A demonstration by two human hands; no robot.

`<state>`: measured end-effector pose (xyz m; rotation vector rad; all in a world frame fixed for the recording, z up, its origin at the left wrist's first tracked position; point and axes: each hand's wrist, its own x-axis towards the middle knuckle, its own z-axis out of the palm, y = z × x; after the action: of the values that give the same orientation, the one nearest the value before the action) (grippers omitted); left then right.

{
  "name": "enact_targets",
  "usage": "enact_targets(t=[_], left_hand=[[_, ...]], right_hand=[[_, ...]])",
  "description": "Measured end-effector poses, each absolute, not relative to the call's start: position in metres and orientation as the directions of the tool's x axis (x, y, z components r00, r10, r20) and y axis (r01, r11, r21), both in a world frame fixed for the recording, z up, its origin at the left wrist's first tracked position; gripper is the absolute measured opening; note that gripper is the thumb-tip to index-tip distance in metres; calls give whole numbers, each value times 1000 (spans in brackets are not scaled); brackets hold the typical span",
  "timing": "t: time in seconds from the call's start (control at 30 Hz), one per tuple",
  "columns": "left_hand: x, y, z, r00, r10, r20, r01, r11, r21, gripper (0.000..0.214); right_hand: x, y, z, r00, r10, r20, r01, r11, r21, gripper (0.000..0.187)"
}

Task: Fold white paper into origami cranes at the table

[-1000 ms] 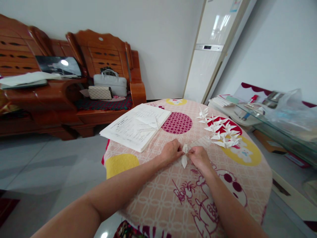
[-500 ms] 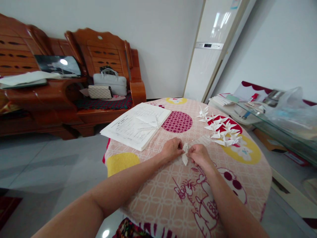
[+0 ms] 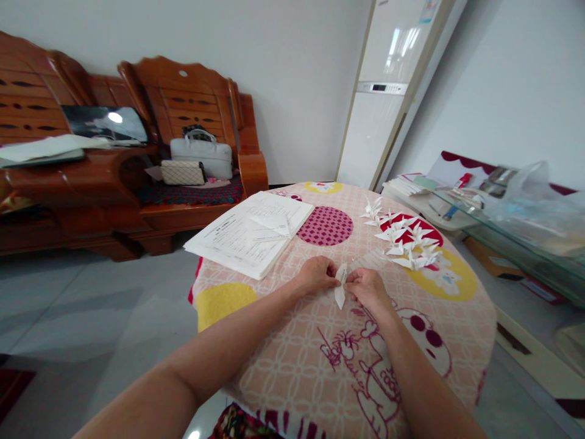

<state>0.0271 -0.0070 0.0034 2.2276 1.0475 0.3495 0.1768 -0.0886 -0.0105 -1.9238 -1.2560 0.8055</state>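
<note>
A small folded piece of white paper (image 3: 340, 286), long and narrow with a pointed lower end, is held between my two hands just over the tablecloth. My left hand (image 3: 319, 272) pinches its left edge with thumb and fingers. From the other side, my right hand (image 3: 367, 285) grips the right edge with closed fingertips. Several finished white paper cranes (image 3: 402, 235) stand in a cluster beyond my right hand. To the left lies a stack of printed paper sheets (image 3: 242, 238), with some loose white pieces (image 3: 269, 227) on top.
The round table wears a patterned pink cloth (image 3: 283, 347). At the right, a glass shelf (image 3: 503, 235) carries a plastic bag (image 3: 525, 201) and small items. Behind stand a wooden sofa (image 3: 183, 91) with bags on it and a tall white air conditioner (image 3: 372, 122).
Both hands stay in nearly the same place, still holding the folded paper, which now shows a slightly longer, more upright shape. The camera view has shifted slightly.
</note>
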Motion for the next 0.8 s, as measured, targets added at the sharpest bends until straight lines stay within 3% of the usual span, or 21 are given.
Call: enact_targets(t=[0.2, 0.37, 0.63, 0.8], left_hand=[[21, -5, -1, 663, 748, -1, 410, -363, 837, 21], [17, -4, -2, 711, 703, -3, 166, -163, 973, 35], [19, -14, 6, 732, 678, 70, -144, 54, 988, 39], [16, -16, 7, 741, 671, -7, -108, 130, 986, 35]], right_hand=[[178, -93, -7, 262, 955, -140, 348, -228, -909, 15], [176, -97, -2, 223, 969, -103, 62, -119, -991, 25], [164, -96, -1, 195, 977, -89, -319, -23, -947, 24], [167, -96, -4, 165, 984, -66, -328, -8, -944, 21]])
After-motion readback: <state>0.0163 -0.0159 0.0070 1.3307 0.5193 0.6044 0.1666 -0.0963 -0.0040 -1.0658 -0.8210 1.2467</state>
